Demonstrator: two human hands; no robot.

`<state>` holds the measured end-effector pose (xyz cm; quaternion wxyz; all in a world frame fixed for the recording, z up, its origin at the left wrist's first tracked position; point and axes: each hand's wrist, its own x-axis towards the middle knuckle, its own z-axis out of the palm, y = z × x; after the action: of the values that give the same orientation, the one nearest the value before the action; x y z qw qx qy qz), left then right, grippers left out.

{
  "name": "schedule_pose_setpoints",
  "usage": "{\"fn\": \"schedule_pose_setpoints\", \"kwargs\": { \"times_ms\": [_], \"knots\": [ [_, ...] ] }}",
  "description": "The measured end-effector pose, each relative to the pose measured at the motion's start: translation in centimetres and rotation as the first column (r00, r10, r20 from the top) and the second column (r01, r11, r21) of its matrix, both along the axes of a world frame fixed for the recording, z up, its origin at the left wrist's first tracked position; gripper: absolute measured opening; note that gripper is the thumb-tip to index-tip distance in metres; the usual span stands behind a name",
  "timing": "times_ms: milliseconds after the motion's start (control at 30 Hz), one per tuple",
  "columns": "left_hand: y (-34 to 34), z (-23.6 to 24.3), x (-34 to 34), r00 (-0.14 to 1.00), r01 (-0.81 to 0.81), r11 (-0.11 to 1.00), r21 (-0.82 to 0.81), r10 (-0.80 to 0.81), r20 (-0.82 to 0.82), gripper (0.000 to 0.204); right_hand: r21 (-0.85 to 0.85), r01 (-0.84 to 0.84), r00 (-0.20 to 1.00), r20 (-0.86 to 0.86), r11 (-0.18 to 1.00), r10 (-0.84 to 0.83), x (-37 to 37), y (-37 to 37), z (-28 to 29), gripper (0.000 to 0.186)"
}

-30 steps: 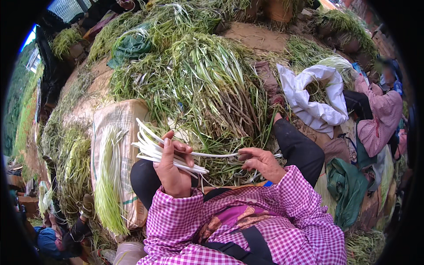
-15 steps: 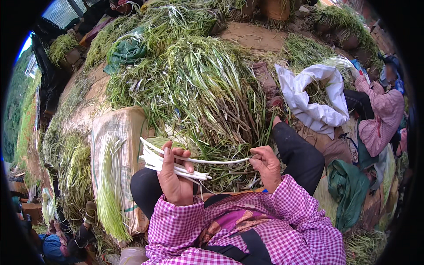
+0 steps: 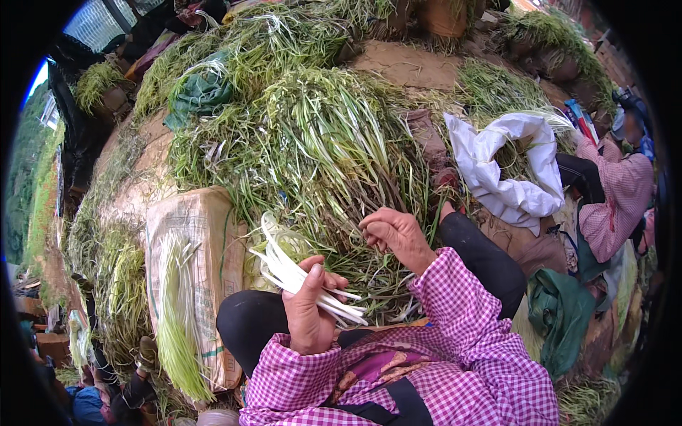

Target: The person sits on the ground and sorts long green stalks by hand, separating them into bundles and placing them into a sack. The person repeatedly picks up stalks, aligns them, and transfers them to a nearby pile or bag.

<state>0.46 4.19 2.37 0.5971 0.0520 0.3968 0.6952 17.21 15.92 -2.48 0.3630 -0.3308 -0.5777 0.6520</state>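
My left hand (image 3: pixel 312 305) is closed around a small bunch of white scallion-like stalks (image 3: pixel 288 270). Their white ends stick out past my fingers to the right, and the other ends curve up and to the left. My right hand (image 3: pixel 401 236) is raised to the right of the bunch and apart from it. Its fingers are pinched together, and I cannot make out anything between them. Just beyond it lies a big heap of uncleaned green stalks (image 3: pixel 330 135) with brownish ends.
Left of my knee, a trimmed bundle of pale stalks (image 3: pixel 177 312) lies on a woven sack (image 3: pixel 222 284). A white sack (image 3: pixel 490 160) stands open at the right, with a green cloth (image 3: pixel 561 319) nearer me. Another person (image 3: pixel 618 192) in a checked top sits at the far right.
My right hand has let go of the long stalk it was pinching and moved up and left over the heap. My left hand has shifted right and lower with the bunch.
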Motion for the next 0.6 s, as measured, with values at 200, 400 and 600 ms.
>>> {"fn": "schedule_pose_setpoints", "kwargs": {
  "times_ms": [200, 400, 600],
  "knots": [
    [-0.5, 0.0, -0.2, 1.0, -0.008, 1.0, -0.029, 0.008, -0.022, 0.017, 0.563, 0.316, 0.413, 0.643, 0.764, -0.645, 0.7, 10.1, -8.4, 0.015],
    [-0.9, 0.3, -0.7, 0.998, -0.029, 0.999, -0.033, 0.028, -0.053, 0.018, 0.62, 0.477, 0.636, 0.246, 0.623, -0.732, 0.7, 11.6, -7.8, 0.008],
    [-1.3, 0.2, -0.7, 1.0, 0.024, 1.0, -0.001, -0.024, -0.001, 0.018, -0.089, 0.493, 0.847, 0.277, 0.865, -0.454, 1.5, 9.7, -2.7, 0.02]
  ]
}}
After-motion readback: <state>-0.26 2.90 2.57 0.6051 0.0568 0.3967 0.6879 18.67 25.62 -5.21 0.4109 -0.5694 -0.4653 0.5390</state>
